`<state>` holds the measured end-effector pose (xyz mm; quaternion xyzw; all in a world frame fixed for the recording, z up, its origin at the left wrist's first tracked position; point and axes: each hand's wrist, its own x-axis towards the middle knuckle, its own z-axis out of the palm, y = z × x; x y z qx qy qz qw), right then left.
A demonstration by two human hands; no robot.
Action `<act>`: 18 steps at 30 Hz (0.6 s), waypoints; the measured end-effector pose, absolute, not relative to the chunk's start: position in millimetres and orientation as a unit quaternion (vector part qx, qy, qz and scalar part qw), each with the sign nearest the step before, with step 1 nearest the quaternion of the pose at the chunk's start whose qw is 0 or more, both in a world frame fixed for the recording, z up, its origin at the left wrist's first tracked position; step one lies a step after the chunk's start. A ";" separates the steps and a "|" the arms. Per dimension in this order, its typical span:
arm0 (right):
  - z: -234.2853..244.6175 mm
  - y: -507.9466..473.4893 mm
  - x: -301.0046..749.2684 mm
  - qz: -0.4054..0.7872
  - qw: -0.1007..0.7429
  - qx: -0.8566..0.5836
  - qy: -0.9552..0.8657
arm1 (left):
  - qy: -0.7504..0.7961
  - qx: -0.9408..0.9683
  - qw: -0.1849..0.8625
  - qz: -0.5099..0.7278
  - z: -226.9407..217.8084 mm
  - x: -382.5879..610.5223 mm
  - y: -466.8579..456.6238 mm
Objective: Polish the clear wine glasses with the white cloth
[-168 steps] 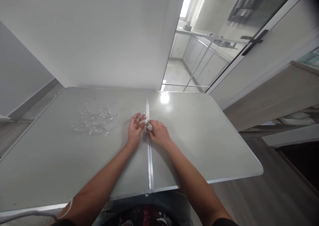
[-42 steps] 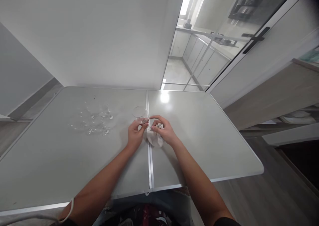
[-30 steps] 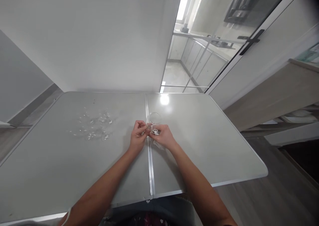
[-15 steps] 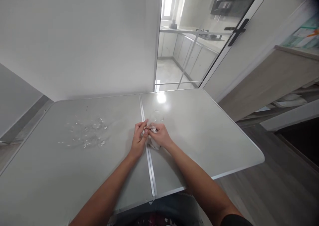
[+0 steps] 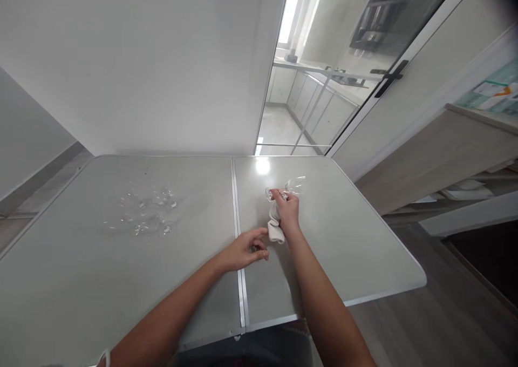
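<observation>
My right hand (image 5: 288, 211) is closed around a clear stemmed glass (image 5: 297, 183) and a white cloth (image 5: 275, 229). The glass lies sideways in the grip, its clear bowl showing to the right of the fingers, and the cloth hangs down toward me. Below and left of the cloth, my left hand (image 5: 244, 251) has its fingers apart and slightly curled, with nothing in it. One fingertip comes close to the cloth's edge; whether it touches, I cannot tell. Over on the left half of the table, several clear glass pieces (image 5: 165, 228) lie grouped, their outlines faint.
The pale table (image 5: 194, 286) has a metal seam (image 5: 242, 297) down its middle. A white wall (image 5: 170, 70) borders its far side. Beyond the table stands a glass door (image 5: 319, 86) with a black handle (image 5: 392, 77). Wooden shelving (image 5: 437, 151) is at the right.
My hands were together at the seam and are now apart. The right hand has moved right with the glass and cloth. My left hand has let go and opened, nearer to me.
</observation>
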<state>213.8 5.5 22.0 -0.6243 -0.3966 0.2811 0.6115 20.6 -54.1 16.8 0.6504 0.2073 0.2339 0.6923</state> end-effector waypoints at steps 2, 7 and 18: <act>17.6 7.5 221.7 0.173 0.533 -0.696 -0.449 | 0.197 0.652 0.709 0.185 19.4 20.8 -57.0; 9.2 10.1 226.6 0.081 0.343 -0.790 -0.502 | 0.208 0.644 0.727 0.120 20.5 23.4 -60.8; 1.9 19.6 232.7 0.050 0.255 -0.848 -0.461 | 0.162 0.635 0.730 0.194 20.9 23.0 -61.6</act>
